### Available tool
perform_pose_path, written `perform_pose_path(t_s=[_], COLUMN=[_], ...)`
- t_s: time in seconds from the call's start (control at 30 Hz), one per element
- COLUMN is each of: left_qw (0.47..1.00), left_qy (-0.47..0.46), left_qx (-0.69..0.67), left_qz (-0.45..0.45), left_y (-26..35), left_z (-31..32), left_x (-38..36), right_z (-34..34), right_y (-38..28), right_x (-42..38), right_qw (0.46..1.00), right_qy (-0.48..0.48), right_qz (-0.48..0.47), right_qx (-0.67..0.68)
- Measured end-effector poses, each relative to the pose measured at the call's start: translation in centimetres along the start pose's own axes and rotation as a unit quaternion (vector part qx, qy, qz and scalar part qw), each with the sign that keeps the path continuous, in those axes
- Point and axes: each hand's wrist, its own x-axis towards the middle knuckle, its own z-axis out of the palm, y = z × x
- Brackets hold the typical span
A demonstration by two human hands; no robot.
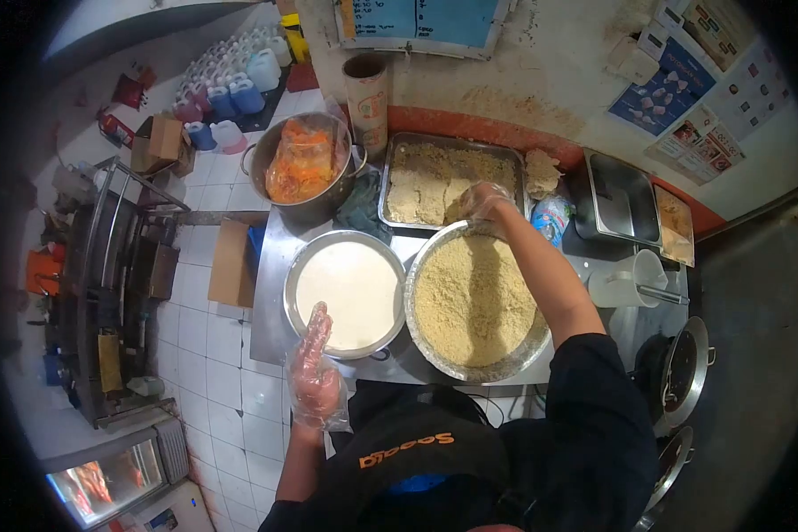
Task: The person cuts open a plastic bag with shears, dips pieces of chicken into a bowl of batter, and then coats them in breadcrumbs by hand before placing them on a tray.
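My left hand, in a clear plastic glove, is raised at the near edge of a metal bowl of creamy white liquid. Its fingers stretch out and nothing is in it. My right hand, also gloved, reaches across a larger bowl of pale yellow crumbs to the near right part of a metal tray. Its fingers curl downward there beside the flat breaded pieces; what they hold, if anything, is hidden. More crumbs cover the tray's far part.
A pot with a bag of orange food stands back left, beside a tall container. At right are a bottle, a deep steel pan, a clear jug and a wok. A cardboard box stands left of the table.
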Motion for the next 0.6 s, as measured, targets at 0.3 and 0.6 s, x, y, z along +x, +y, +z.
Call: perform_pose_path(t_s=[0.3,0.6], left_qw=[0.998,0.951], left_qy=[-0.015,-0.166], left_qx=[-0.033,0.054], left_qz=[0.043,0.256], left_y=[-0.7,3.7], left_z=[1.1,18.4], left_x=[1.0,10.0], right_z=[-1.1,0.8], right_y=[-1.5,-4.5], right_x=[-0.1,-21.2], right_qw=[0.988,0.521], right_qy=[-0.012,-0.033], right_qz=[-0.111,-0.067], right_qx=[-0.106,0.850])
